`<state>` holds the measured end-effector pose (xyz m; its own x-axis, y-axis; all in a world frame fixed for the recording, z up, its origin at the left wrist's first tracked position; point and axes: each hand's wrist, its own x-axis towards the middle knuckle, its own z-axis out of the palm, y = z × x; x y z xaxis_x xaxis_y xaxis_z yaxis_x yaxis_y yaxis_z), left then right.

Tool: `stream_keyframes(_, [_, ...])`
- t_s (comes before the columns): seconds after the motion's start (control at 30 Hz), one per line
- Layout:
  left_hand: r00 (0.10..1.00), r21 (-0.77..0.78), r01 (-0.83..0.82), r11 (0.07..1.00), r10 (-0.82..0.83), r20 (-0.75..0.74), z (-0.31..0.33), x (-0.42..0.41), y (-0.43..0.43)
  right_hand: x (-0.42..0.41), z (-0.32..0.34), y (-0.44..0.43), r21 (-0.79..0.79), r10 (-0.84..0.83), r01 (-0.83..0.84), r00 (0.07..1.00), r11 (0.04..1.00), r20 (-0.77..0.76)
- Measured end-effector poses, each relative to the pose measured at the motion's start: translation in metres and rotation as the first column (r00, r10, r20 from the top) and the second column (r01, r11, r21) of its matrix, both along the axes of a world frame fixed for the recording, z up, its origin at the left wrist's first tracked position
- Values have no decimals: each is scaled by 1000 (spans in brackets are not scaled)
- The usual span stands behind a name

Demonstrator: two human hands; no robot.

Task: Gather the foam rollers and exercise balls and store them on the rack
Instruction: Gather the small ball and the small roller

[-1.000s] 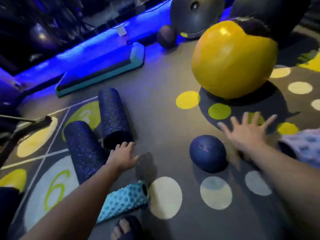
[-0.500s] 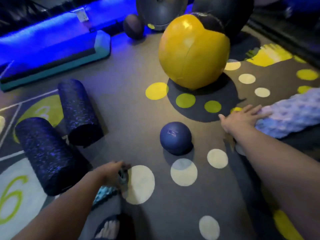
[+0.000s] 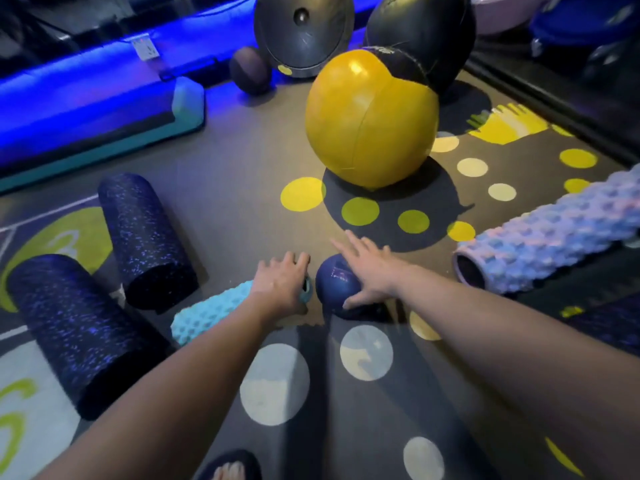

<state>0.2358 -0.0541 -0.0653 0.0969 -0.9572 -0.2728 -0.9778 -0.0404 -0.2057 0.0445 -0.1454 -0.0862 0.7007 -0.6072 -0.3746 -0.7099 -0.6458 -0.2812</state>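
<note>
Gym floor (image 3: 221, 174): dark carpet with painted dots, blue strip light at the back. Rack not in view.

Left hand (image 3: 280, 285) is curled over the end of the teal roller (image 3: 207, 313), fingers hooked at its open core. Roller lies low by the floor, just beside the navy ball (image 3: 330, 282); can't tell if it's lifted yet.

Right hand (image 3: 370, 271) lies spread on top of the navy ball, fingers straight, thumb down the near side. Resting on it, not closed round it.

Handling, my read:
- Teal roller: knobbly foam over a hollow core, probably light and stiff, grippy. One-hand hold at the core end should do.
- Navy ball: small, smooth, looks like a weighted one. A flat palm on top won't lift it; scoop from underneath or wrap the fingers wide. Likely to roll if nudged.
- Speckled rollers (image 3: 149, 237), left: dense foam, bulky rather than heavy; grab mid-length or tuck under an arm.
- Lavender roller (image 3: 554, 237), right: same type as the teal, longer.
- Yellow ball (image 3: 370, 119), behind: big, soft panels; needs both hands.
</note>
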Motion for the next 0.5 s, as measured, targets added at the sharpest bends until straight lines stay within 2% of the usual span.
stream_keyframes(0.17, [993, -188, 121, 975, -122, 8, 23, 9, -7, 57, -10, 9, -21, 100, -109, 960, 994, -262])
stream_keyframes(0.3, [961, -482, 174, 859, -254, -107, 40, 16, -16, 46, -18, 0, -89, 138, -158, 971, 983, -197])
stream_keyframes(0.4, [890, -682, 11, 732, -318, -327, 38, 9, -25, 20, -14, -13, -140, 83, -99, 990, 985, -118])
stream_keyframes(0.5, [788, -722, -299, 624, -265, -555, 41, -14, -38, -22, -8, -42, -214, -58, 44, 996, 976, -61])
